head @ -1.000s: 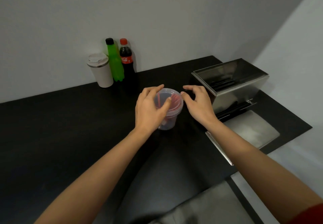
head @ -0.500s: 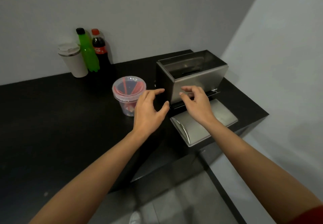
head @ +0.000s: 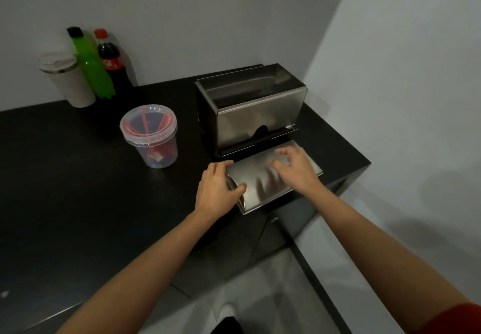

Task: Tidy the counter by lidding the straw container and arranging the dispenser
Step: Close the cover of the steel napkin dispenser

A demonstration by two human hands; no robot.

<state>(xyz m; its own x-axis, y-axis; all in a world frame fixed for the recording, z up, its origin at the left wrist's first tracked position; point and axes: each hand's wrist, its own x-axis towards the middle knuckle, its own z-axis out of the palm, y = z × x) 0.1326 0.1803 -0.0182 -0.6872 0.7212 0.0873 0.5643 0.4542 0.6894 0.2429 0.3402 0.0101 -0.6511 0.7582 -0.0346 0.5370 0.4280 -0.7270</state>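
A clear plastic straw container (head: 153,141) with red straws inside stands on the black counter (head: 65,190), its clear lid (head: 148,122) on top. To its right stands a steel dispenser box (head: 255,115), open at the top. A curved steel cover (head: 263,180) lies in front of the box near the counter's edge. My left hand (head: 216,190) grips the cover's left end, thumb on top. My right hand (head: 296,167) rests on the cover's right part, fingers curled over it.
A white travel cup (head: 70,81), a green bottle (head: 91,65) and a cola bottle (head: 112,60) stand against the back wall at the left. The counter ends just right of the dispenser, next to a white wall (head: 403,99). Floor shows below.
Both hands left the lidded straw container and moved right and down onto the steel cover in front of the dispenser. The camera view turned right.
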